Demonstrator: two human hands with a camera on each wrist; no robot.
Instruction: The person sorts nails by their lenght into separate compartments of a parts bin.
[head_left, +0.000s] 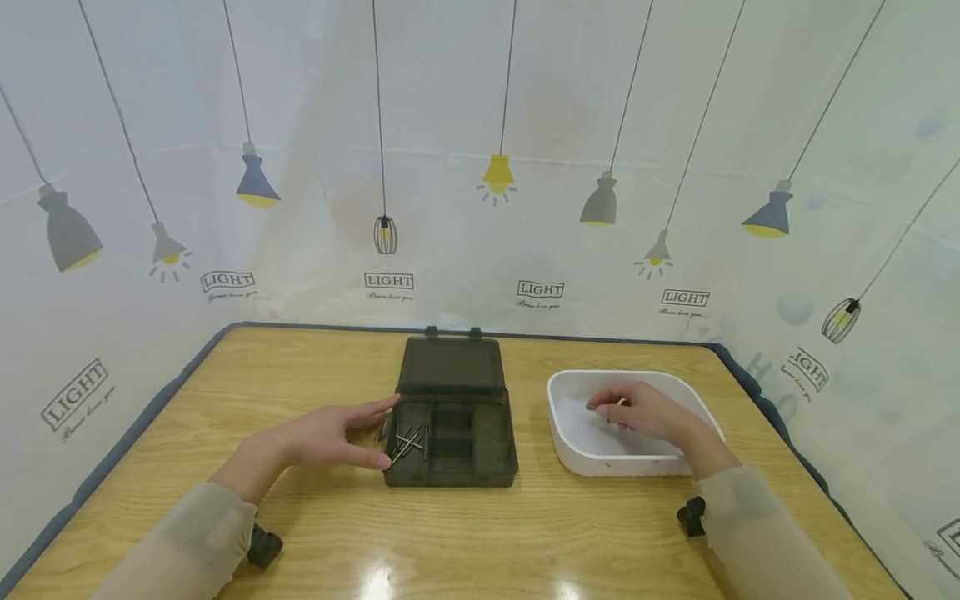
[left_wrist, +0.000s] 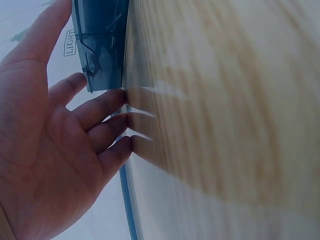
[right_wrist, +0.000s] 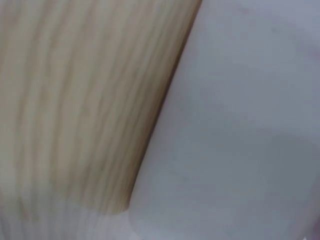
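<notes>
A dark see-through plastic case (head_left: 491, 442) with dividers lies with its lid (head_left: 452, 367) raised at the back. Several metal screws (head_left: 408, 442) lie in its left compartment. My left hand (head_left: 322, 436) is at the case's left side, thumb at the front left corner and fingers stretched along the side. In the left wrist view, its fingers (left_wrist: 102, 107) are loosely spread beside the case's latch. My right hand (head_left: 645, 410) is inside a white plastic tray (head_left: 558, 429), pinching a small dark piece (head_left: 591, 407) whose kind is too small to tell.
Both stand on a wooden table (head_left: 315, 533) with a dark blue edge. A printed cloth wall (head_left: 450, 108) rises right behind the table and at its sides. In the right wrist view, the tray's outer wall (right_wrist: 225, 125) fills the right part, beside bare wood grain.
</notes>
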